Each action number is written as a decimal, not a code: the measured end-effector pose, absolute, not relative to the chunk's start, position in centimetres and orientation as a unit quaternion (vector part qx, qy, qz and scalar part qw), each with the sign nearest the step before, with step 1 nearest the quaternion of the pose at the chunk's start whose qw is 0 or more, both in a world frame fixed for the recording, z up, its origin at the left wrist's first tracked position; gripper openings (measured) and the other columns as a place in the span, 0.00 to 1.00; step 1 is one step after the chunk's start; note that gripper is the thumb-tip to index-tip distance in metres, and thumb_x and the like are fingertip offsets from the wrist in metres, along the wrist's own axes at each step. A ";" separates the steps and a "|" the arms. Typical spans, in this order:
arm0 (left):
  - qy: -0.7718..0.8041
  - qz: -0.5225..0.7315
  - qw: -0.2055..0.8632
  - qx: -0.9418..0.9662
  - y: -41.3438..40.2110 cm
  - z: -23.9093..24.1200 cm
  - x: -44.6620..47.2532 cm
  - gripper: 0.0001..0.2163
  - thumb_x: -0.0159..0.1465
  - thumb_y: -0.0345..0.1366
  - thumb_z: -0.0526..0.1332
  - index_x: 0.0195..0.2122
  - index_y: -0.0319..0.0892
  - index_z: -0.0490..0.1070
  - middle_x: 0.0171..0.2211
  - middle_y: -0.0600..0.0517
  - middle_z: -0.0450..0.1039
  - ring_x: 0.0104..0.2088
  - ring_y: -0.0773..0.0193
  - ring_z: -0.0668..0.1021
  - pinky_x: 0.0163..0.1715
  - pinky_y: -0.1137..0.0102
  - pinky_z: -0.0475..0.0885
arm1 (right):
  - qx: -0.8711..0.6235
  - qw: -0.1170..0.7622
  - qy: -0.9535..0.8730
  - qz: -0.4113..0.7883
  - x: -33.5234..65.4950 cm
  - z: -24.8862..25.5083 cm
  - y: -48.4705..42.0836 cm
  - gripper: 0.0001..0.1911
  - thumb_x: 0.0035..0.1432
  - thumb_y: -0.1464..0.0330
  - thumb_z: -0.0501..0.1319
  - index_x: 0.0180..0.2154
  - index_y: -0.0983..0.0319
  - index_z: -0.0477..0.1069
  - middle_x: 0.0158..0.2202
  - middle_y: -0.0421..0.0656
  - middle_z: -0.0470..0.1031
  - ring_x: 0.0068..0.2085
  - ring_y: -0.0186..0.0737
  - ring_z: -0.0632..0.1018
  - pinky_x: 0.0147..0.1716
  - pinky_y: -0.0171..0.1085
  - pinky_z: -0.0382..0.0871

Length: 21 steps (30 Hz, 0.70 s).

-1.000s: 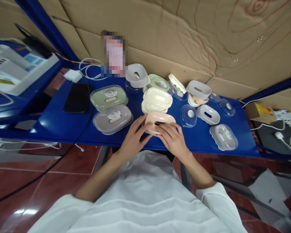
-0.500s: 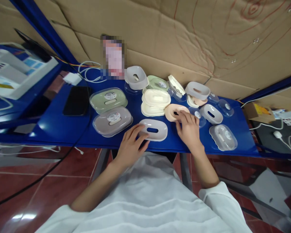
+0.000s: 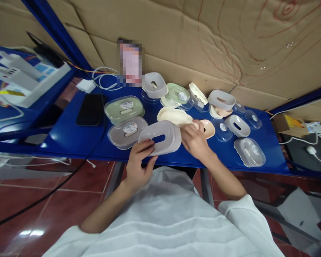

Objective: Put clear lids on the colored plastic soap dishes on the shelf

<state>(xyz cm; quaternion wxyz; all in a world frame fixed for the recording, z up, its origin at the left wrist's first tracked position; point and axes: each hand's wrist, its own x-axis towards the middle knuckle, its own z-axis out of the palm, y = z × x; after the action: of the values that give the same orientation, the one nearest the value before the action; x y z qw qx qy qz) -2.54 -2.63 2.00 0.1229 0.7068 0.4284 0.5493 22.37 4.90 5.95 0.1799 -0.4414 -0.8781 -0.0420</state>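
Left hand pinches slotted gray tray at 8 o'clock rim, near front edge of blue table; looks light, stiff, slick, end walls probably best hold. Right hand, at tray's 3 o'clock, curled by cream tray; blurred, cannot tell grip.

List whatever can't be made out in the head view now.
All in the head view:
Fingertips of the right hand: blurred; contact with the cream tray is unclear.
Left end of the peach tray: behind that hand.
Part of the gray tray's rim: under the left hand.
Print on the labels: too small.
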 end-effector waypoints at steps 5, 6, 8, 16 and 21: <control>0.421 0.486 0.102 0.759 -2.5 1.3 -2.0 0.14 0.72 0.30 0.65 0.56 0.48 0.69 0.55 0.45 0.80 0.61 0.53 0.80 0.64 0.47 0.74 | -0.392 0.151 -0.907 -0.024 22.2 3.6 -2.1 0.18 0.73 0.74 0.59 0.50 0.48 0.83 0.52 0.40 0.85 0.54 0.47 0.81 0.66 0.56 0.67; 0.418 0.468 0.093 0.773 -2.5 1.1 -1.8 0.14 0.72 0.30 0.65 0.56 0.48 0.69 0.55 0.45 0.80 0.61 0.53 0.80 0.64 0.48 0.74 | -0.389 0.158 -0.908 -0.015 22.3 3.2 -2.9 0.17 0.73 0.74 0.60 0.52 0.48 0.82 0.53 0.40 0.85 0.55 0.47 0.82 0.66 0.55 0.67; 0.406 0.436 0.077 0.800 -2.3 0.8 -1.6 0.13 0.72 0.30 0.66 0.56 0.46 0.70 0.55 0.44 0.81 0.60 0.53 0.80 0.65 0.49 0.73 | -0.384 0.184 -0.905 0.001 22.9 2.8 -4.0 0.18 0.73 0.74 0.60 0.53 0.49 0.82 0.54 0.40 0.85 0.54 0.46 0.83 0.67 0.54 0.68; 0.366 0.333 0.025 0.869 -2.7 0.8 -2.1 0.11 0.73 0.33 0.66 0.55 0.44 0.75 0.53 0.44 0.83 0.58 0.52 0.83 0.67 0.51 0.68 | -0.422 0.261 -0.867 -0.035 25.1 2.4 -5.1 0.20 0.72 0.63 0.66 0.62 0.58 0.76 0.63 0.51 0.79 0.65 0.51 0.78 0.66 0.53 0.71; 0.339 0.304 0.019 0.890 -2.5 0.6 -2.6 0.10 0.72 0.30 0.66 0.53 0.47 0.78 0.52 0.48 0.84 0.56 0.54 0.83 0.67 0.52 0.68 | -0.401 0.180 -0.898 0.021 24.4 3.0 -3.5 0.19 0.76 0.68 0.60 0.64 0.56 0.74 0.65 0.46 0.78 0.71 0.47 0.72 0.72 0.51 0.64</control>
<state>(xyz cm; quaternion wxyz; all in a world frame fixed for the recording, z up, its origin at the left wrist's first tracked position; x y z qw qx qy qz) -2.57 -2.53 0.59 0.0190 0.8901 0.3388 0.3044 24.44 -3.55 3.03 0.1803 -0.4006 -0.8981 0.0207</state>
